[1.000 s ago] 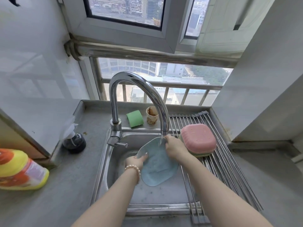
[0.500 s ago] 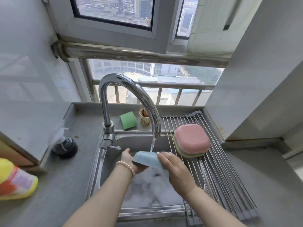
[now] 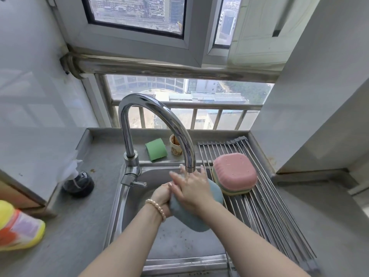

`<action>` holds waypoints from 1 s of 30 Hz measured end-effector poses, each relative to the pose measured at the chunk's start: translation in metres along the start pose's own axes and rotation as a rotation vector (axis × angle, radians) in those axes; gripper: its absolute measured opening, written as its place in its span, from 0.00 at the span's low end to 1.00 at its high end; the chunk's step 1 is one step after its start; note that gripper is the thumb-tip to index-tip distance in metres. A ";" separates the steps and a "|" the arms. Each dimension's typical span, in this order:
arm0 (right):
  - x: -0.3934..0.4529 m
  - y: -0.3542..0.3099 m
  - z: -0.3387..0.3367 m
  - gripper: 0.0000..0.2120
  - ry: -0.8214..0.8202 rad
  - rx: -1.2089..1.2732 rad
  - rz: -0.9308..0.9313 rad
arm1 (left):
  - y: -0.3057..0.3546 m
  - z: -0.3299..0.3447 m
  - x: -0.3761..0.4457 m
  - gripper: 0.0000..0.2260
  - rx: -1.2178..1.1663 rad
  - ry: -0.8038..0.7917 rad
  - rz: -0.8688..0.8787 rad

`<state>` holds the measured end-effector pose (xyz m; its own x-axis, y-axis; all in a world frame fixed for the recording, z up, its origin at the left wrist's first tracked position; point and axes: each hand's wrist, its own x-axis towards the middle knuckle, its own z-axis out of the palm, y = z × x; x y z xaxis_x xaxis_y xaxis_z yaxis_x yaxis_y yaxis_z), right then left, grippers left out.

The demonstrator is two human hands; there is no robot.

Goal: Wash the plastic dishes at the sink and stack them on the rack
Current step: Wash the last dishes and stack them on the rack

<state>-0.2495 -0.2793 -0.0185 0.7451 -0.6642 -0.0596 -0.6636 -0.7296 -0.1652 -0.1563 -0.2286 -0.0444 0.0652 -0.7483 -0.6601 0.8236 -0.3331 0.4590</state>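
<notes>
Half a second ago the blue dish (image 3: 197,214) lay nearly level under the faucet (image 3: 159,124); now it is tipped up over the sink (image 3: 119,206) at frame centre. The left hand (image 3: 162,196) grips its left edge while the right hand (image 3: 191,186) lies flat-fingered across it. Rinsing continues, I judge; the rack (image 3: 269,212) holds the pink-topped stack (image 3: 234,173) at centre right.

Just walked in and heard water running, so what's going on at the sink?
A person is washing a blue dish over the sink, under the faucet. The left hand grips the dish's edge while the right hand lies flat on it with fingers spread, apparently rubbing it. A stack of dishes, pink on top, already sits upside down on the rack.
</notes>
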 end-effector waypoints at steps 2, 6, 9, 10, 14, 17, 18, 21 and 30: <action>0.007 0.012 -0.005 0.32 0.037 0.152 0.344 | 0.007 -0.008 0.004 0.16 -0.027 0.008 0.081; 0.012 0.036 0.000 0.30 -0.043 0.701 0.680 | 0.013 -0.021 0.000 0.15 -0.025 0.101 0.210; 0.006 0.038 0.013 0.21 0.103 1.054 0.852 | 0.009 -0.017 0.000 0.13 0.101 0.271 0.303; 0.005 0.040 0.019 0.19 0.149 1.115 0.914 | 0.008 -0.014 0.002 0.14 0.211 0.385 0.352; 0.003 0.045 0.029 0.13 0.161 1.112 1.038 | 0.000 0.006 -0.012 0.18 1.057 0.618 0.446; 0.006 0.048 0.040 0.13 0.120 1.107 0.989 | -0.010 0.014 -0.020 0.36 1.511 0.526 0.408; 0.006 0.048 0.044 0.13 0.088 1.124 0.982 | -0.010 0.015 -0.022 0.39 1.596 0.498 0.406; -0.004 0.043 0.042 0.10 0.034 1.258 0.975 | -0.004 0.016 -0.023 0.42 1.835 0.427 0.344; -0.030 0.007 0.032 0.12 0.098 1.617 0.850 | 0.019 -0.020 -0.019 0.30 1.553 0.578 0.340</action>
<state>-0.2746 -0.2588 -0.0494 0.2340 -0.7774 -0.5838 -0.0645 0.5868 -0.8072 -0.1305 -0.2096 -0.0352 0.5819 -0.7242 -0.3701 -0.5381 -0.6841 0.4924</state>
